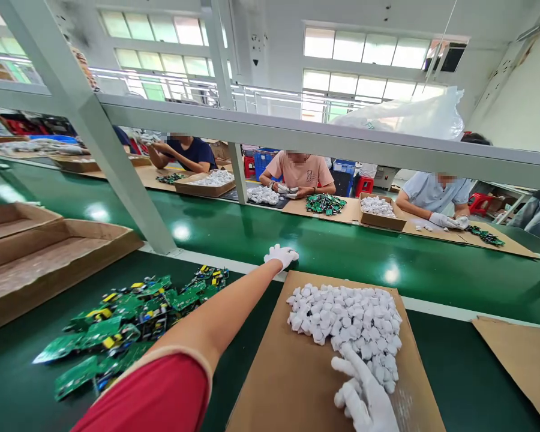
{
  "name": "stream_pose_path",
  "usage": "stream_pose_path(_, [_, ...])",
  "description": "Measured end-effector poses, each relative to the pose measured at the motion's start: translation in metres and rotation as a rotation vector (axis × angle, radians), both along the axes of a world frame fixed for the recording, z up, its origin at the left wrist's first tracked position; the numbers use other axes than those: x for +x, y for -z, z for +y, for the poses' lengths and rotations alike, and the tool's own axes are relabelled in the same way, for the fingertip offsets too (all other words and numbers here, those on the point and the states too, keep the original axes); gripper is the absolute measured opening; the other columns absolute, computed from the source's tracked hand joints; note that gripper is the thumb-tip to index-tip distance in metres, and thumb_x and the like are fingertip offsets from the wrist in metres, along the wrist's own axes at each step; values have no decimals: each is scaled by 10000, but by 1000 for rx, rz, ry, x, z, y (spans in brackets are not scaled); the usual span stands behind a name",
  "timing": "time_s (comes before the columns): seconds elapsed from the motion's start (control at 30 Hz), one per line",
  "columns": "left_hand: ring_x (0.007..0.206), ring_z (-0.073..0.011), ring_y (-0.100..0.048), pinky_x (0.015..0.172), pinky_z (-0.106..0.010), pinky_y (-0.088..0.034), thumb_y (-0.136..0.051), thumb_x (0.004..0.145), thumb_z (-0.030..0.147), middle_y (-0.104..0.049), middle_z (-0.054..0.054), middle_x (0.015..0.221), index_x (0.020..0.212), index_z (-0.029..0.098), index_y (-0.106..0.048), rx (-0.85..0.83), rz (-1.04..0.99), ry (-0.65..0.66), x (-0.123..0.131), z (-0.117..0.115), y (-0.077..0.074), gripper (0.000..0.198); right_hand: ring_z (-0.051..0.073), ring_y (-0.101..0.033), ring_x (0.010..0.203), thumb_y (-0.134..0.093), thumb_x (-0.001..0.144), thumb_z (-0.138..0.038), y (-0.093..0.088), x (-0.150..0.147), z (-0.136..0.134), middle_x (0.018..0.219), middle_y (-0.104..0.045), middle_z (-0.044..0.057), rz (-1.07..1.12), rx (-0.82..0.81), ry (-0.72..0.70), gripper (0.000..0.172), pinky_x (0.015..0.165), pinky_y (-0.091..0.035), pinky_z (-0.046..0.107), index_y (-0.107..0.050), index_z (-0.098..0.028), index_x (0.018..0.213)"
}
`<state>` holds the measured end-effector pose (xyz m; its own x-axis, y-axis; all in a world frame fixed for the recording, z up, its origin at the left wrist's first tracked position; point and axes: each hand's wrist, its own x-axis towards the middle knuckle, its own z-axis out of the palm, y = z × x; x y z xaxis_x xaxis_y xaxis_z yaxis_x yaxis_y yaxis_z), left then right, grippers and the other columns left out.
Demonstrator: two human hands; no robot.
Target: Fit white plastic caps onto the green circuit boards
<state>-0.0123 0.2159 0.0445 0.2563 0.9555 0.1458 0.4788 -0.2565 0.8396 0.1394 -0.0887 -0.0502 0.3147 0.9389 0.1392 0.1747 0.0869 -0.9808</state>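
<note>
Left hand (281, 255) stretches out, fingers curled and empty, over the conveyor belt's (342, 252) edge; right hand (364, 396) rests loosely open against the white plastic housings (351, 318), steadying the heap on cardboard (288, 372).

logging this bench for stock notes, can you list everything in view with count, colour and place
plastic caps: one heap, white, on the near cardboard sheet
cardboard sheet: one, brown, on the near bench in front of the person
circuit boards: one pile, green with yellow parts, on the bench to the left
cardboard trays: two, brown, far left
conveyor belt: one, green, running across the middle
co-workers: three, seated across the belt with their own caps and boards
plastic bag: one, clear, on the upper rail
left hand: white glove, stretched out to the belt edge
right hand: white glove, fingers touching the caps
</note>
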Motion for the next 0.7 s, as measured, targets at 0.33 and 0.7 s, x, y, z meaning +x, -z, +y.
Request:
stream_pose_path(0.33, [1063, -220, -533, 908, -351, -410, -520, 806, 369, -560, -110, 1195, 1234, 177, -462, -302, -443, 470, 46, -156, -2, 473, 95, -469, 372, -469, 846, -466, -40, 7, -3, 665, -628, 17, 237, 9, 9, 510, 345, -393, 216, -436, -204, 1282])
stream_pose_path(0.7, [1005, -261, -552, 826, -365, -440, -718, 613, 279, -572, -137, 1121, 1175, 172, -497, -927, -890, 464, 62, -256, 33, 613, 55, -380, 235, -587, 735, -428, -65, 3, -10, 336, -488, -56, 165, -225, -245, 317, 248, -259, 143, -671, -129, 800])
